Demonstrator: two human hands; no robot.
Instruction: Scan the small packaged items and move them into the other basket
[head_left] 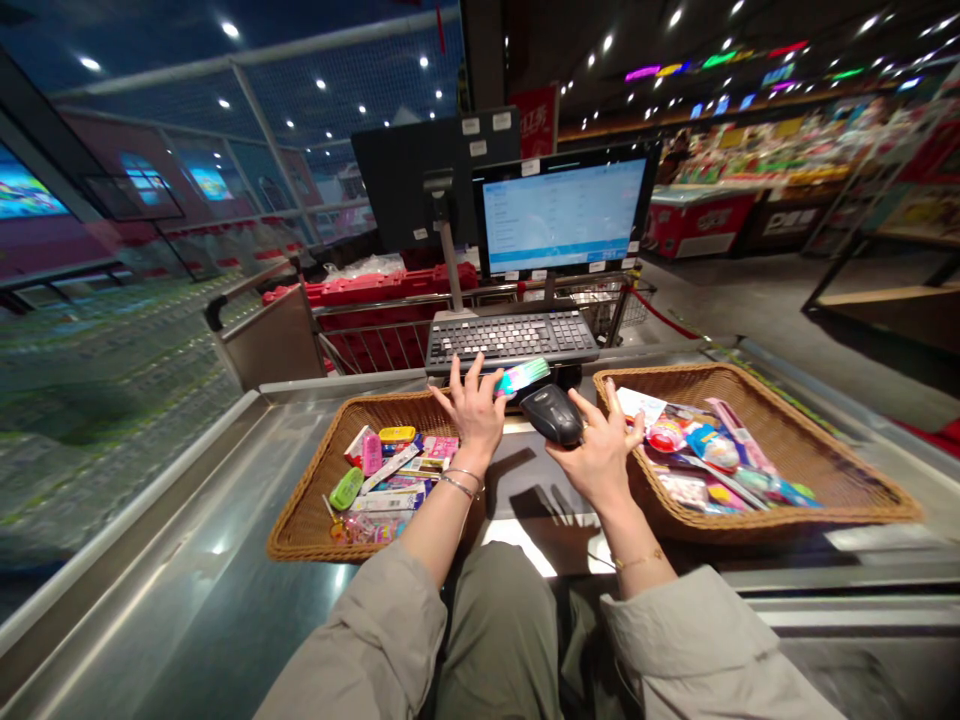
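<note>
Left hand (471, 412): thumb and fingertips pinch a striped packet (521, 377), the other fingers spread
Right hand (596, 458): fingers wrapped firmly around a black scanner (553, 414), just beside the packet
Below left hand: wicker basket (304, 530) holding small packets (390, 480)
Right of right hand: second basket (832, 460), also holding packets
Ahead of both hands: keyboard (510, 338), monitor (562, 215)

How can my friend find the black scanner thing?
Start at the bright computer screen, then look down past the keyboard to the two wicker baskets. Between them, the person's right hand holds a black handheld barcode scanner, the only dark, rounded thing there among all the bright packets.
</note>
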